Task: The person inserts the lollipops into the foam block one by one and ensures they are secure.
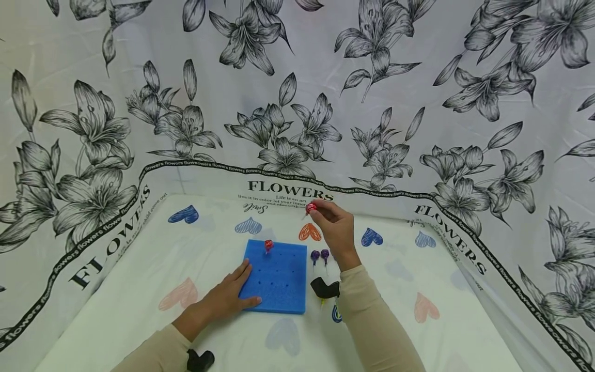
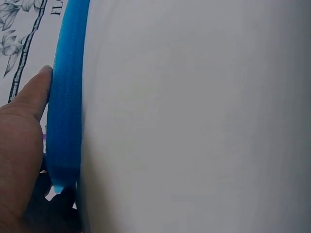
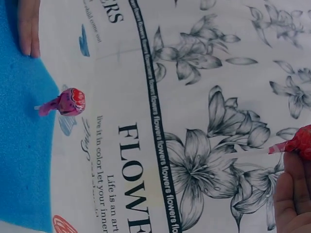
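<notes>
Right hand (image 1: 338, 231), red lollipop (image 1: 311, 207) between fingertips, clear of blue block (image 1: 288, 297); left hand (image 1: 228, 295), straight-fingered, on its left edge

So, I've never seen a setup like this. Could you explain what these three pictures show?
There's no machine here: each grip is simply a person's bare hand. The wide picture comes from a camera worn on the head; the others come from wrist cameras. On the heart-printed cloth lies a blue slab with small holes. The left grip rests on its left edge. One red lollipop stands in the slab; two purple lollipops lie to its right. The right grip pinches a second red lollipop in the air.
</notes>
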### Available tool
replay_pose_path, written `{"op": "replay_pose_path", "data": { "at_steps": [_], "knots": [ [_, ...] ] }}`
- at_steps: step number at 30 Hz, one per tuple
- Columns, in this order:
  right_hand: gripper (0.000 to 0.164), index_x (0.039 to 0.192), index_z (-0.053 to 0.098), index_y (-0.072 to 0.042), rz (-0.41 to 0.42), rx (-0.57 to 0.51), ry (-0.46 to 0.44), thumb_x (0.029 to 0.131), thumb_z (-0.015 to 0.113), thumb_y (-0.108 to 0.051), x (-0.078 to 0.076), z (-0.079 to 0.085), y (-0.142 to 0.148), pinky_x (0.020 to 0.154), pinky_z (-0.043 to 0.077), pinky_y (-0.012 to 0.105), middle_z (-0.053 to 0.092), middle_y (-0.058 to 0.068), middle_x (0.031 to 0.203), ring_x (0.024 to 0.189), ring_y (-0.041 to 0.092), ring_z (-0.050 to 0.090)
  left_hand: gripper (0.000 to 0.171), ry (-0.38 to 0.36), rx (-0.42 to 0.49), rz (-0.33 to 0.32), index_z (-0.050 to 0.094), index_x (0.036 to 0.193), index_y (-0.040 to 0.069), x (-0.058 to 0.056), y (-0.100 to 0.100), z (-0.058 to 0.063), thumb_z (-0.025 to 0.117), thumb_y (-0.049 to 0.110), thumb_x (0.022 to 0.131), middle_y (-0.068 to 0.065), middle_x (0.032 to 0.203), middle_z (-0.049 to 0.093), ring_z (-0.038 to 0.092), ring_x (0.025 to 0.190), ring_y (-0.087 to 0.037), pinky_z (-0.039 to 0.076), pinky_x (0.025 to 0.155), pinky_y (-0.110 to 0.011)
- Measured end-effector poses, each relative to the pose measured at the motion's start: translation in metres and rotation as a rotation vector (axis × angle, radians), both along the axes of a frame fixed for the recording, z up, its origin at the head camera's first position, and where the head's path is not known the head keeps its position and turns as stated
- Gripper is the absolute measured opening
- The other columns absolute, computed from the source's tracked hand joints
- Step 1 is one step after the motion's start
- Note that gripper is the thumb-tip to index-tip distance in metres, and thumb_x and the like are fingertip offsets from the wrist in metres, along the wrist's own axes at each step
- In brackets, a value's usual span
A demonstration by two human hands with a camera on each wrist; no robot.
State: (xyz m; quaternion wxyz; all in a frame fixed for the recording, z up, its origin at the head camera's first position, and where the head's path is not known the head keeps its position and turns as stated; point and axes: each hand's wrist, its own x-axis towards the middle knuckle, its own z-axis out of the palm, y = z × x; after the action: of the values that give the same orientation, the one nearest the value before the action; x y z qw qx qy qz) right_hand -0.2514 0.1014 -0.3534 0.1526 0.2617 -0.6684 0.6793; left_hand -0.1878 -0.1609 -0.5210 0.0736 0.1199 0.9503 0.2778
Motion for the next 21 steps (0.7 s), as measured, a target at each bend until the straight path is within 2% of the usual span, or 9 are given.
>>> {"op": "replay_pose_path", "data": {
  "at_steps": [7, 14, 21],
  "knots": [
    [0.028, 0.116, 0.06, 0.016, 0.0, 0.015, -0.065, 0.091, 0.064, 0.004, -0.006, -0.016, -0.005, 0.084, 0.053, 0.032, 0.064, 0.028, 0.106, 0.095, 0.023, 0.066, 0.105, 0.006, -0.004, -0.002, 0.022, 0.154, 0.009, -0.001, 0.001, -0.001, 0.064, 0.067, 0.078, -0.006, 0.161, 0.011, 0.021, 0.139, -0.044, 0.03, 0.103, -0.061],
    [0.027, 0.116, 0.063, 0.01, -0.019, 0.033, -0.141, 0.091, 0.065, 0.002, -0.007, -0.031, -0.01, 0.085, 0.052, 0.03, 0.065, 0.024, 0.109, 0.098, 0.023, 0.066, 0.104, 0.011, -0.002, -0.005, 0.022, 0.154, 0.008, -0.001, 0.001, 0.0, 0.065, 0.065, 0.079, -0.006, 0.16, 0.01, 0.02, 0.14, -0.043, 0.029, 0.104, -0.06],
    [0.029, 0.117, 0.061, 0.014, 0.0, 0.037, -0.203, 0.092, 0.064, 0.0, -0.009, -0.048, -0.017, 0.084, 0.052, 0.028, 0.064, 0.026, 0.111, 0.1, 0.025, 0.064, 0.104, 0.003, 0.006, -0.005, 0.022, 0.154, 0.008, 0.0, 0.001, 0.002, 0.066, 0.065, 0.079, -0.007, 0.16, 0.011, 0.021, 0.139, -0.043, 0.029, 0.104, -0.06]
  ]
}}
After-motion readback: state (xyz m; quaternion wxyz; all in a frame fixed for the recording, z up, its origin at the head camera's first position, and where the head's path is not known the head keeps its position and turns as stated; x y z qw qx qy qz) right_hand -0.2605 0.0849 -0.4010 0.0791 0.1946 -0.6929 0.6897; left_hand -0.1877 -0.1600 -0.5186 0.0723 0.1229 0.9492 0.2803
